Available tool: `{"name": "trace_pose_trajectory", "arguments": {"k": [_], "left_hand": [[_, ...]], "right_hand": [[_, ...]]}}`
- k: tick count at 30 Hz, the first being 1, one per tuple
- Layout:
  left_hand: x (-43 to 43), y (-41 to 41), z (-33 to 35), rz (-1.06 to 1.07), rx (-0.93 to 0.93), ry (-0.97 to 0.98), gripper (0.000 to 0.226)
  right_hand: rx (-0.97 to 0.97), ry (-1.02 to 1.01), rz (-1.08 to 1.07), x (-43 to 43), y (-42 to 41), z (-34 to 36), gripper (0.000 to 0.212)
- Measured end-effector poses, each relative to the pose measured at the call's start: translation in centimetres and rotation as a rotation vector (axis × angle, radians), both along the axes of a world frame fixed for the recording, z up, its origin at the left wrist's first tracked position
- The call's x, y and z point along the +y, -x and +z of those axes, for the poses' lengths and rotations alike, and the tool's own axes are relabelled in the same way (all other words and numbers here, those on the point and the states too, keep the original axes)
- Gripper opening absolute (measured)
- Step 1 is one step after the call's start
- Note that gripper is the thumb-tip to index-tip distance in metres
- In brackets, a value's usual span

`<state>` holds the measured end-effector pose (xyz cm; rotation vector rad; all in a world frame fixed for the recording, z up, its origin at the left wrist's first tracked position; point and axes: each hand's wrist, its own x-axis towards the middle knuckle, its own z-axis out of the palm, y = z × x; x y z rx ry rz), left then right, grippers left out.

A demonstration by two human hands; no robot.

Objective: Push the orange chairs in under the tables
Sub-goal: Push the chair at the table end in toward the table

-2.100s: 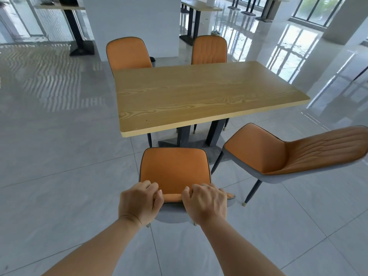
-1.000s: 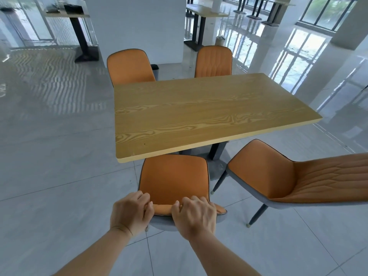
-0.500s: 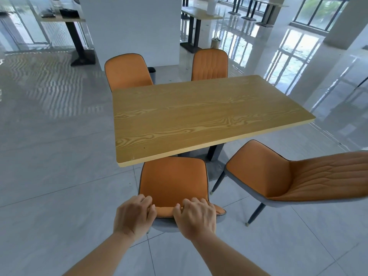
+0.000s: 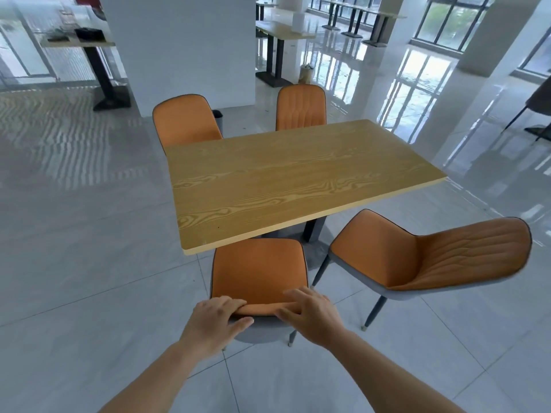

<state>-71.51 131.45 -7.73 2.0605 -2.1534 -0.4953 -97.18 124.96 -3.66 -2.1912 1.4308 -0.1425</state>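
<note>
One chair (image 4: 258,269) looked tucked under the table (image 4: 292,186), my left hand (image 4: 216,320) and right hand (image 4: 311,312) resting flat on it; side chair (image 4: 417,257) not yet done.

Both hands rest on the top edge of the near orange chair (image 4: 258,269), whose seat front sits just under the near edge of the wooden table (image 4: 298,180). The left hand (image 4: 214,320) and right hand (image 4: 313,315) lie with fingers nearly straight. A second orange chair (image 4: 417,257) stands to the right, clear of the table. Two more orange chairs (image 4: 186,120) (image 4: 301,107) stand at the far edge.
</note>
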Motion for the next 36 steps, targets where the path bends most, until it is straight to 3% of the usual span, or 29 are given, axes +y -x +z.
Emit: {"name": "trace_pose_trajectory", "arguments": {"k": [5,9,18,26,33,36], "left_hand": [[-0.1,-0.1,0.3,-0.016,-0.036,-0.037,0.086],[0.2,0.7,0.6,0.008,-0.081,-0.053,0.090],[1.0,2.4,1.5,0.064,-0.110,-0.068,0.085],[4.1,6.0,0.5,0.181,-0.109,-0.019,0.094],[5.2,7.6,0.8,0.216,-0.147,-0.039,0.092],[5.1,7.9,1.2,0.198,-0.193,-0.064,0.087]], "right_hand": [[0.039,0.021,0.133,-1.1,1.6,-0.4,0.081],[0.060,-0.003,0.162,-1.7,2.4,-1.4,0.086],[0.036,0.055,0.246,-1.9,3.7,-2.4,0.067],[-0.008,0.033,0.323,-2.3,6.1,-2.3,0.070],[0.025,-0.061,0.222,-2.0,5.5,-0.8,0.066],[0.133,0.022,0.172,-1.6,3.8,-0.4,0.070]]}}
